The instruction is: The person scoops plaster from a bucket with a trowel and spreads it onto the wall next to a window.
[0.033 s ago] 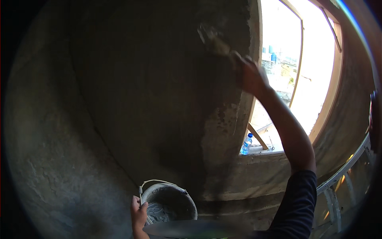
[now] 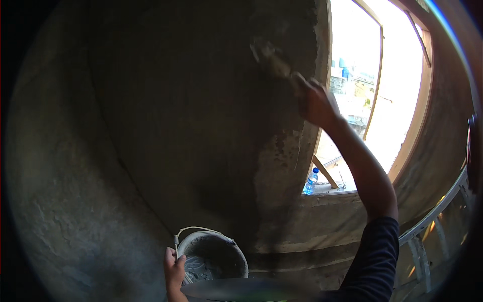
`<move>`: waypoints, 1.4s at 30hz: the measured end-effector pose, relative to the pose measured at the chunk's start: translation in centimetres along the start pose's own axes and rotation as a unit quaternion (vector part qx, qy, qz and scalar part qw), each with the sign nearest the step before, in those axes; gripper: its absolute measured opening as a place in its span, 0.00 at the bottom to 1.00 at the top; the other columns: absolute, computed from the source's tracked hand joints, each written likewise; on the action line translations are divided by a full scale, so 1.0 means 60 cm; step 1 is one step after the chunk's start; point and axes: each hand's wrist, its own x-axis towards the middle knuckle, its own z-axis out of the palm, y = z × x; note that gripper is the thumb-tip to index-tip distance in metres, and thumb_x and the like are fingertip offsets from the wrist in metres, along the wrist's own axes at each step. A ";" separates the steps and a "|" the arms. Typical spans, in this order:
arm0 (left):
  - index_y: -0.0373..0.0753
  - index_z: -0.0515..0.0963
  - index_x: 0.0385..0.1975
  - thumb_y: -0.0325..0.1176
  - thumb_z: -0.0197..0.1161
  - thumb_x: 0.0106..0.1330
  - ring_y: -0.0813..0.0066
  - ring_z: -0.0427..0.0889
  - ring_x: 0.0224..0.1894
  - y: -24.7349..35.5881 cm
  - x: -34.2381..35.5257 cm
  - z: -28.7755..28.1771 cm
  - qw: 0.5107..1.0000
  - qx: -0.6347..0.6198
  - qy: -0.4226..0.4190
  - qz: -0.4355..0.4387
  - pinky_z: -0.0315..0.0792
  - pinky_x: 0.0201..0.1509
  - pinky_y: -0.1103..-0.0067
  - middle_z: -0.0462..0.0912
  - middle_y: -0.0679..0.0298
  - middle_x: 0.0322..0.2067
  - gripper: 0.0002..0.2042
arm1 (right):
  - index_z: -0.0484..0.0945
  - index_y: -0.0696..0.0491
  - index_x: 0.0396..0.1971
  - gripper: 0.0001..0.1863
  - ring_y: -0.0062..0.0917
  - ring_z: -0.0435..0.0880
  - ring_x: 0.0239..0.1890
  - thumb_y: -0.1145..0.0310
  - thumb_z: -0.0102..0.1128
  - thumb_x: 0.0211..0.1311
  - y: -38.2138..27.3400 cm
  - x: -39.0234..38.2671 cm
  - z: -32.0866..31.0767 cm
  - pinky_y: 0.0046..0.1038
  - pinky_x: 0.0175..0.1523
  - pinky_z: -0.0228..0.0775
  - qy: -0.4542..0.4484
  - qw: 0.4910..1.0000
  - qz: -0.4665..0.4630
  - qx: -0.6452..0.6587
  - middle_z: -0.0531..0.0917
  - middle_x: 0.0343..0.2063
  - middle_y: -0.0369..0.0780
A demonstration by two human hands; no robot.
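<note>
"While the left hand (image 2: pixel 174 272) holds the grey bucket (image 2: pixel 229 252) at its left rim, where is the right hand (image 2: pixel 318 100)?"

"Up near the wall's (image 2: pixel 201 126) right edge, its fingers wrapped around the handle of a blurred trowel (image 2: pixel 274 61); whether the blade touches, one cannot tell."

"And the mortar (image 2: pixel 201 269)?"

"Wet-looking and grey, inside the bucket. A blue-capped bottle (image 2: pixel 311 182) stands at the window sill's (image 2: pixel 323 190) left end."

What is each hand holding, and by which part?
The left hand holds the bucket by its left rim; the right hand grips a blurred tool by its near end, apparently a handle.
</note>
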 end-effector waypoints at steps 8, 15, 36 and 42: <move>0.39 0.63 0.36 0.20 0.60 0.61 0.79 0.68 0.35 -0.080 0.053 0.000 0.999 -0.018 -0.032 0.010 0.67 0.44 0.77 0.69 0.67 0.32 0.12 | 0.73 0.49 0.65 0.28 0.53 0.84 0.46 0.66 0.60 0.64 0.077 0.064 -0.020 0.47 0.48 0.79 0.229 0.972 -0.041 0.018 0.85 0.43 0.55; 0.38 0.63 0.35 0.22 0.62 0.59 0.77 0.69 0.34 -0.157 0.081 -0.013 0.998 -0.051 -0.034 0.003 0.68 0.44 0.76 0.69 0.64 0.31 0.13 | 0.74 0.49 0.63 0.27 0.50 0.84 0.50 0.57 0.59 0.65 0.027 0.104 0.024 0.48 0.56 0.76 0.070 0.990 0.071 -0.096 0.84 0.44 0.55; 0.35 0.65 0.35 0.22 0.63 0.59 0.72 0.72 0.33 -0.188 0.117 -0.023 0.998 -0.006 -0.061 0.034 0.70 0.42 0.73 0.73 0.60 0.29 0.12 | 0.81 0.54 0.33 0.16 0.15 0.71 0.16 0.55 0.70 0.67 -0.368 -0.992 0.229 0.23 0.19 0.59 -0.303 0.498 0.680 0.444 0.77 0.20 0.32; 0.38 0.64 0.34 0.21 0.63 0.59 0.78 0.70 0.35 -0.159 0.099 -0.041 0.995 -0.014 -0.089 0.048 0.69 0.43 0.76 0.70 0.66 0.31 0.12 | 0.80 0.53 0.38 0.17 0.17 0.74 0.18 0.53 0.61 0.73 -0.394 -0.917 0.180 0.21 0.20 0.59 -0.283 0.430 0.625 0.587 0.76 0.19 0.33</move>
